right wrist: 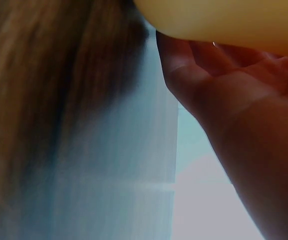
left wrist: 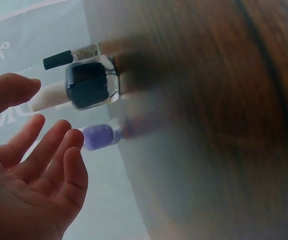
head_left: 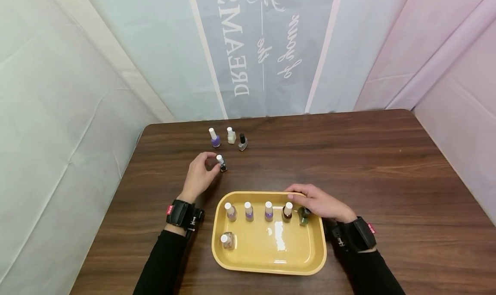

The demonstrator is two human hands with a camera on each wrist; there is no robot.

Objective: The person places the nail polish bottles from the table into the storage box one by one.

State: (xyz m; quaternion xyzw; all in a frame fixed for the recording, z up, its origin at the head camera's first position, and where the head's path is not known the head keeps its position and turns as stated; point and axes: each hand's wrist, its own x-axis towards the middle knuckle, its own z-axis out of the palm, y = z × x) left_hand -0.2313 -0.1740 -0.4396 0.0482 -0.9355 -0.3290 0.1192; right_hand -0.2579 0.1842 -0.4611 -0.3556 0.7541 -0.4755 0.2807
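My left hand (head_left: 199,174) is beside a dark nail polish bottle (head_left: 222,166) with a white cap, which stands on the table. In the left wrist view, thumb and fingers spread around the white cap (left wrist: 51,96), with a gap showing between them and it. With my right hand (head_left: 319,201) I grip the far right corner of a yellow tray (head_left: 271,265), thumb over the rim; the right wrist view shows fingers against the tray's outer wall (right wrist: 223,22). Inside the tray, a row of several bottles runs along the far side, ending in a green bottle (head_left: 303,218) near my right thumb.
Beyond my left hand stand a purple bottle (head_left: 215,140), a whitish bottle (head_left: 231,136) and a black-capped clear bottle (head_left: 243,143). A glittery bottle (head_left: 227,240) is at the tray's left side. The wooden table (head_left: 368,157) meets hanging cloth at its back edge.
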